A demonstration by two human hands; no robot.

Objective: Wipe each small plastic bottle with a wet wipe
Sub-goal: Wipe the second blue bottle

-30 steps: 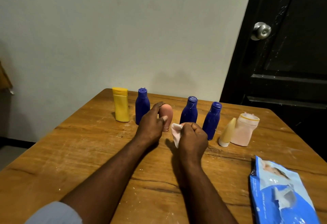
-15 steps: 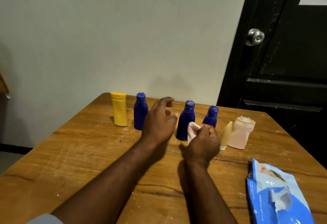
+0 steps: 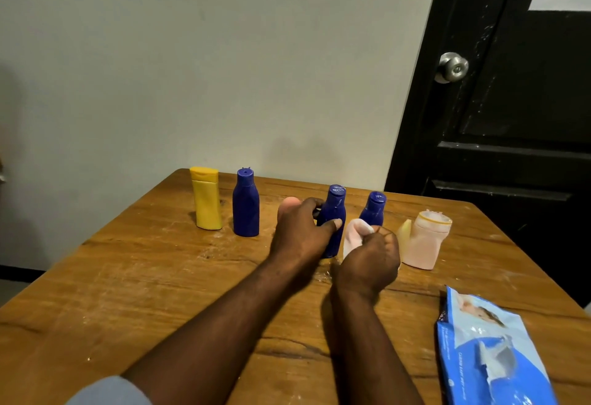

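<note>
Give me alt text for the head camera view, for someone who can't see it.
A person's left hand grips the middle blue bottle on a wooden table while the right hand holds a wet wipe beside it. A yellow bottle and others stand alongside; a wipes pack lies at right.

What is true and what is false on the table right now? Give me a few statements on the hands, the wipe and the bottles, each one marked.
1. The left hand grips the middle dark blue plastic bottle. True.
2. The right hand is empty. False: it holds a crumpled white wet wipe.
3. The flat yellow plastic bottle lies on its side. False: it stands upright at the left end of the row.
4. The blue wet-wipe pack lies on the wooden table, at the near right. True.
</note>
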